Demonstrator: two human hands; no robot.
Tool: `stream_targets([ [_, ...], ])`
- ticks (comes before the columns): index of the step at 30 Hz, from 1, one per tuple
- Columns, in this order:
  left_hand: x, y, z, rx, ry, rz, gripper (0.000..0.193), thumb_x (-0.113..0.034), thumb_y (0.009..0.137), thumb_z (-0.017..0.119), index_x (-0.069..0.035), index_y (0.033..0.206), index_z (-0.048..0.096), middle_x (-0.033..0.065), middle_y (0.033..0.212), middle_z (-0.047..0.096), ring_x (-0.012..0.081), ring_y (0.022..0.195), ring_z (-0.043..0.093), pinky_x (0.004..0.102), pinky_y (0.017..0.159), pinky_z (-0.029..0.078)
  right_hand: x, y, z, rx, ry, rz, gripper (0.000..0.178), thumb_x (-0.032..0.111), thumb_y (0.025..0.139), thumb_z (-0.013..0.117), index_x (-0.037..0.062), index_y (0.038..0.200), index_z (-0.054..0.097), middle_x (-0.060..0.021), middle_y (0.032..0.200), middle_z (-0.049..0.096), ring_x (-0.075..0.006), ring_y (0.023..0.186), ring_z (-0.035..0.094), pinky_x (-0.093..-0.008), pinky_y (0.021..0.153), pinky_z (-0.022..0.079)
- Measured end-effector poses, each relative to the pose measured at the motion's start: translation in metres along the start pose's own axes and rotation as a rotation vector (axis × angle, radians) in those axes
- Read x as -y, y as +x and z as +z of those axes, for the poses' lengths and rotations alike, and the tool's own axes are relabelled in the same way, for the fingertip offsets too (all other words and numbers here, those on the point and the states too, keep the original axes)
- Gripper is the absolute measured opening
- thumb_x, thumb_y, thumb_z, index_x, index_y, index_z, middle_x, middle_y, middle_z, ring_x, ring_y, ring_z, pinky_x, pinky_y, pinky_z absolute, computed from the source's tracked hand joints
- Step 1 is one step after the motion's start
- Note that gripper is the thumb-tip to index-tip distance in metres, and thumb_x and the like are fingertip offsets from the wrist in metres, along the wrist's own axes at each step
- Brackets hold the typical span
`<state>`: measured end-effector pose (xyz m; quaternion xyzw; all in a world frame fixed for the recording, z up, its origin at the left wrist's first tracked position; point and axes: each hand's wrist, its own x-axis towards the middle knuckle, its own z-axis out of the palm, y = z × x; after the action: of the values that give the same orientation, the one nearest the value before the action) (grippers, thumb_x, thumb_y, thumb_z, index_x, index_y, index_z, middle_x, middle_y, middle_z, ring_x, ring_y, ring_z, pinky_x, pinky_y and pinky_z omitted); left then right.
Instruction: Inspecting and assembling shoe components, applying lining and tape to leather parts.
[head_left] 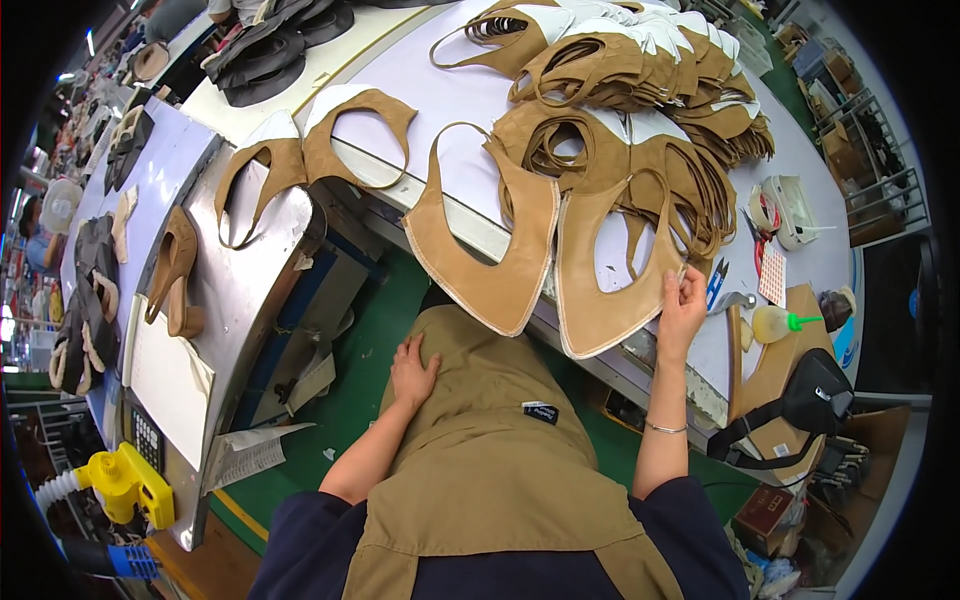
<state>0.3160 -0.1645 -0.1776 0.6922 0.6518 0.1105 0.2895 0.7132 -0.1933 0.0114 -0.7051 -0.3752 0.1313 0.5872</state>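
Observation:
My right hand [682,312] pinches the right edge of a tan leather shoe upper [592,322], which lies lining side up over the near edge of the table. My left hand [414,372] rests on the lap of my khaki apron [490,440], fingers stretched out, holding nothing. Left of the held piece, and touching or nearly touching it, a second tan shoe upper [478,282] hangs partly off the table edge. Behind them lie overlapping piles of brown suede shoe uppers [600,65] with white backing. Two more joined brown uppers [338,150] bridge toward the left bench.
Right of my right hand are blue thread snips [716,284], a hammer [735,302], a bottle with a green nozzle [785,322] and a black bag [800,400]. On the left bench [285,215] stand a brown heeled shoe [175,270] and a yellow device [125,485].

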Motion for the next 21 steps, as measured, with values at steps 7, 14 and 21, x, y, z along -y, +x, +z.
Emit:
stream_targets([
  [7, -0.133, 0.003, -0.100, -0.432, -0.381, 0.597, 0.036, 0.002, 0.081, 0.061, -0.004, 0.116, 0.059, 0.0140, 0.112, 0.057, 0.0318, 0.104, 0.055, 0.0382, 0.089, 0.046, 0.003, 0.001, -0.002, -0.165, -0.002, -0.064, 0.036, 0.005, 0.092, 0.063, -0.0004, 0.126, 0.051, -0.0025, 0.101, 0.052, -0.0041, 0.065, 0.042, -0.0192, 0.058, 0.038],
  [14, -0.250, 0.074, -0.122, -0.225, -0.665, 0.407, 0.061, -0.017, 0.081, 0.074, 0.000, 0.132, 0.045, 0.0151, 0.110, 0.058, 0.0294, 0.100, 0.058, 0.0375, 0.084, 0.050, 0.029, -0.002, -0.007, -0.197, -0.488, -0.185, 0.032, 0.010, 0.089, 0.063, 0.0044, 0.120, 0.057, -0.0081, 0.106, 0.055, -0.0170, 0.079, 0.053, -0.0291, 0.070, 0.046],
  [21, -0.263, 0.108, -0.130, -0.145, -0.411, 0.191, 0.067, -0.025, 0.075, 0.080, -0.003, 0.129, 0.048, 0.0124, 0.103, 0.060, 0.0227, 0.077, 0.063, 0.0346, 0.074, 0.050, 0.007, 0.038, -0.060, -0.110, -1.225, -0.122, 0.035, 0.019, 0.085, 0.066, 0.0078, 0.118, 0.059, -0.0142, 0.109, 0.062, -0.0333, 0.104, 0.057, -0.0456, 0.090, 0.043],
])
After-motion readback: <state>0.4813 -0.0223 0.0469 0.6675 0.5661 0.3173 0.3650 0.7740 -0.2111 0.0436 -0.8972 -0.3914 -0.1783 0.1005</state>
